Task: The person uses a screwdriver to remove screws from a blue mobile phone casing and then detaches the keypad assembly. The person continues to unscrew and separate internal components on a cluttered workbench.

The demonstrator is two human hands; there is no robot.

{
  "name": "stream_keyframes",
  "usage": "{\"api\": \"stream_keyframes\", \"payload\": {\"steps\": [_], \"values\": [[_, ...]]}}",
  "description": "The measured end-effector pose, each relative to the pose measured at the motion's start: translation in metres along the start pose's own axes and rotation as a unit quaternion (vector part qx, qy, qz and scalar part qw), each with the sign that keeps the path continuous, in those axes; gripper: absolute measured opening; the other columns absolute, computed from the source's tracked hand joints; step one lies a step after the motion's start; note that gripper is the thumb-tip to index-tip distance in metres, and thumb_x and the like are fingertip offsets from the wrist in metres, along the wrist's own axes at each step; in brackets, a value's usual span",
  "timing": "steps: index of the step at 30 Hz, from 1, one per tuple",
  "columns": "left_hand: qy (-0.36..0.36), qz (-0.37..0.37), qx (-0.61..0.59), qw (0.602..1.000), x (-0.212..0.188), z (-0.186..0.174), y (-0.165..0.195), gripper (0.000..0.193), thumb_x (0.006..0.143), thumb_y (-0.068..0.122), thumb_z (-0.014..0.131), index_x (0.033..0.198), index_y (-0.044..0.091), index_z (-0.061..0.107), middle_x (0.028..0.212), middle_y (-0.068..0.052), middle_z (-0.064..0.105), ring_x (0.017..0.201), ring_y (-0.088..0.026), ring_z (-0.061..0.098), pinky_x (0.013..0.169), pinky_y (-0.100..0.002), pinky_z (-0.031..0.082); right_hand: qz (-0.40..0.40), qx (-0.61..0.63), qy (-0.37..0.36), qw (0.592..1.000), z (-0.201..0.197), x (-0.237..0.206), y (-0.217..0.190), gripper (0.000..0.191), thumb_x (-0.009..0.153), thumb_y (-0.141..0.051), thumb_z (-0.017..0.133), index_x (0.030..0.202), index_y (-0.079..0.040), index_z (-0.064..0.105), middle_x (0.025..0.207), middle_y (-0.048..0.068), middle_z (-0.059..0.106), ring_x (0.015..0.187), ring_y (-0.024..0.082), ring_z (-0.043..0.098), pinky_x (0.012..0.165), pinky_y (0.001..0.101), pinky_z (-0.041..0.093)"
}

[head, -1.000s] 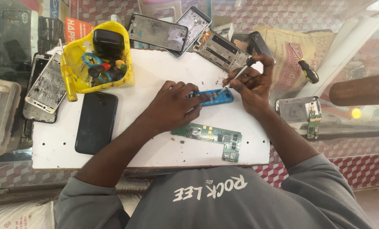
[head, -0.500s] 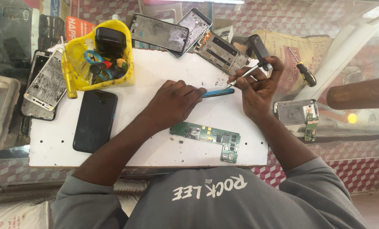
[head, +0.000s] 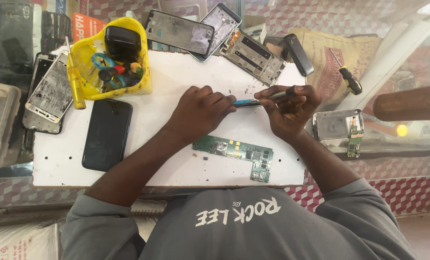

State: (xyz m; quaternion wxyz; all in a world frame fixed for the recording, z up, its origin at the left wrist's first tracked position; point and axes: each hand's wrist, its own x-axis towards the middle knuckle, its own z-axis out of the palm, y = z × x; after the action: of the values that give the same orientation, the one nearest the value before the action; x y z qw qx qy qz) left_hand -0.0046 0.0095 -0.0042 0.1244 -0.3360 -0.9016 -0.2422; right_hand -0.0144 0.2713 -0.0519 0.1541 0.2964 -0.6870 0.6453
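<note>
The left hand [head: 200, 110] is pressing down with fingers curled together on a thin blue phone part [head: 246, 102] lying mid-board on the white work board [head: 176, 82], while the right hand [head: 289, 108] is pinching a slim metal tool [head: 275, 95] between thumb and fingertips, its tip meeting the part's right end. By my judgement a prying or loosening step is under way, calling next for steady downward hold and fine tip control. A green circuit board [head: 236, 151] is lying just below; an orange printed package [head: 82, 25] is standing behind the yellow tool tray [head: 145, 72], and a tan printed bag [head: 330, 62] is lying at right.
</note>
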Motion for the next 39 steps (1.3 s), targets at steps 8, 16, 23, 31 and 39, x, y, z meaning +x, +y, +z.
{"api": "stream_keyframes", "payload": {"steps": [8, 16, 23, 31, 39], "values": [[0.006, -0.041, -0.005, 0.999, 0.0, 0.0, -0.007, 0.021, 0.099, 0.03, 0.069, 0.109, 0.013, 0.076, 0.083, 0.0, 0.074, 0.073, -0.02, 0.064, 0.065, -0.038, 0.046, 0.05, 0.01, -0.001, 0.999, -0.015, 0.013, 0.013, 0.066, 0.105, 0.016, 0.066, 0.145, -0.016, 0.024, 0.094, 0.019, 0.07, 0.095, 0.026, 0.074, 0.085, 0.033, 0.063], [0.003, -0.057, -0.014, 0.998, -0.001, 0.001, -0.008, 0.021, 0.099, 0.029, 0.069, 0.109, 0.012, 0.076, 0.082, -0.001, 0.074, 0.073, -0.021, 0.064, 0.066, -0.039, 0.048, 0.033, 0.075, 0.037, 0.996, -0.024, 0.019, 0.024, 0.062, 0.107, 0.011, 0.066, 0.145, -0.015, 0.025, 0.107, 0.02, 0.074, 0.098, 0.026, 0.077, 0.089, 0.0388, 0.068], [0.013, -0.067, -0.025, 0.997, -0.002, -0.003, -0.013, 0.02, 0.1, 0.026, 0.066, 0.108, 0.01, 0.075, 0.086, -0.003, 0.074, 0.075, -0.023, 0.066, 0.067, -0.04, 0.049, 0.085, 0.105, 0.033, 0.99, -0.03, 0.018, 0.033, 0.064, 0.111, 0.01, 0.067, 0.149, -0.017, 0.024, 0.11, 0.016, 0.072, 0.102, 0.025, 0.076, 0.095, 0.0371, 0.066], [-0.01, -0.157, -0.093, 0.983, -0.002, -0.004, -0.017, 0.019, 0.103, 0.024, 0.062, 0.105, 0.008, 0.072, 0.084, -0.009, 0.073, 0.078, -0.031, 0.066, 0.075, -0.046, 0.052, 0.142, 0.116, 0.049, 0.982, -0.027, 0.023, 0.037, 0.063, 0.109, 0.011, 0.068, 0.146, -0.016, 0.026, 0.111, 0.019, 0.074, 0.102, 0.028, 0.077, 0.085, 0.0361, 0.066], [-0.036, -0.168, -0.099, 0.98, -0.001, -0.003, -0.02, 0.017, 0.102, 0.02, 0.058, 0.105, 0.008, 0.07, 0.085, -0.011, 0.072, 0.083, -0.034, 0.067, 0.078, -0.049, 0.049, 0.173, 0.157, 0.094, 0.968, -0.026, 0.022, 0.034, 0.064, 0.11, 0.011, 0.069, 0.145, -0.02, 0.026, 0.115, 0.017, 0.072, 0.106, 0.028, 0.076, 0.09, 0.0375, 0.067]]}}
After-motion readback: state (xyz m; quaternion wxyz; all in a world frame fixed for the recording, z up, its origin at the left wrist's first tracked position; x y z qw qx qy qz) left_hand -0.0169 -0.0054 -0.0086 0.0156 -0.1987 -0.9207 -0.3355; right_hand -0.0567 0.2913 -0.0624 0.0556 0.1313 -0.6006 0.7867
